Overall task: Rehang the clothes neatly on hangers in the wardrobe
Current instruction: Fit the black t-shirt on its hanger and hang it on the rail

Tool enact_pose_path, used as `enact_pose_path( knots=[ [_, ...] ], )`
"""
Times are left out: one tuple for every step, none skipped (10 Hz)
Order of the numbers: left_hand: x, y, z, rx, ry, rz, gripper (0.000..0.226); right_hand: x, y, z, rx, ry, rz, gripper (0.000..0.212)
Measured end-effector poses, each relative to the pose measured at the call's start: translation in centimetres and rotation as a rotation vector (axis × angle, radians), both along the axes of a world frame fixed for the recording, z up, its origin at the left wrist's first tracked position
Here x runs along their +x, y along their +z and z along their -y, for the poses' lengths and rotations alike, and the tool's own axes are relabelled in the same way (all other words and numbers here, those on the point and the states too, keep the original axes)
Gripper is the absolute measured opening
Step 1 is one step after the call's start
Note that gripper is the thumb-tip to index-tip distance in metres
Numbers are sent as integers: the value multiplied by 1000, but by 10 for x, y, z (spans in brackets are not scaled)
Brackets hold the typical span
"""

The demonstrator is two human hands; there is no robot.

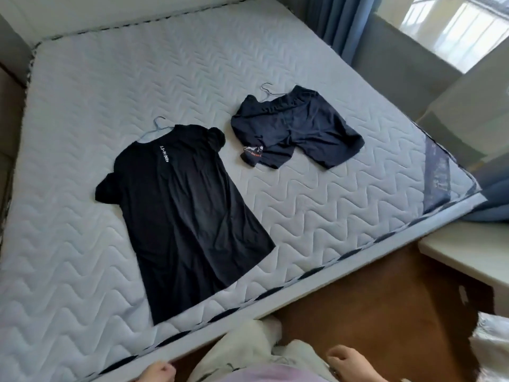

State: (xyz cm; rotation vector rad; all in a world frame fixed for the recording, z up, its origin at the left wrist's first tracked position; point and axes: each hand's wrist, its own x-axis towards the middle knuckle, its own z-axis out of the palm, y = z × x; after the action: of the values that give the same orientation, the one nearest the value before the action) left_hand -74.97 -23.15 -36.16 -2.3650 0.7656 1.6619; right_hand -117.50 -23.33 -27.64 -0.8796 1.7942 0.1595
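Observation:
A black T-shirt [184,213] lies flat on the bare quilted mattress [82,111], its hem near the front edge. A light blue hanger [159,128] sticks out of its collar. To the right lies a dark navy pair of shorts [303,128] with a thin wire hanger [268,91] at the waistband and a small tagged dark item [252,155] at its lower left. My left hand [157,372] hangs at the bottom edge with loosely curled fingers, holding nothing. At the bottom right, my right hand [349,359] also hangs loosely curled and holds nothing. Both hands are well short of the clothes.
The mattress fills most of the view, with a headboard at the left. Blue curtains [338,23] and a window ledge stand at the back right. A pale bedside table [468,255] sits at the right over brown wood floor [371,304]. My pale trousers show at the bottom.

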Motion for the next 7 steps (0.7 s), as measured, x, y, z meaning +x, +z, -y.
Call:
enact_pose_path(
  knots=[
    [24,-29,14,-33,70,-13,16,9,4,48,-52,22,-31,20],
    [-15,40,50,20,256,-2,9,12,7,110,-18,125,-102,24],
    [-25,64,107,-125,409,15,9,30,7,181,-31,143,-129,43],
    [-22,59,186,-258,346,67,31,54,-19,257,-57,377,-122,50],
    [-18,39,259,-327,308,64,38,88,-46,334,-159,615,-79,57],
    [3,6,338,-419,276,106,38,156,-72,420,-185,808,-84,24],
    [36,-44,417,-545,199,223,37,221,-112,500,-340,936,-107,36]
  ],
)
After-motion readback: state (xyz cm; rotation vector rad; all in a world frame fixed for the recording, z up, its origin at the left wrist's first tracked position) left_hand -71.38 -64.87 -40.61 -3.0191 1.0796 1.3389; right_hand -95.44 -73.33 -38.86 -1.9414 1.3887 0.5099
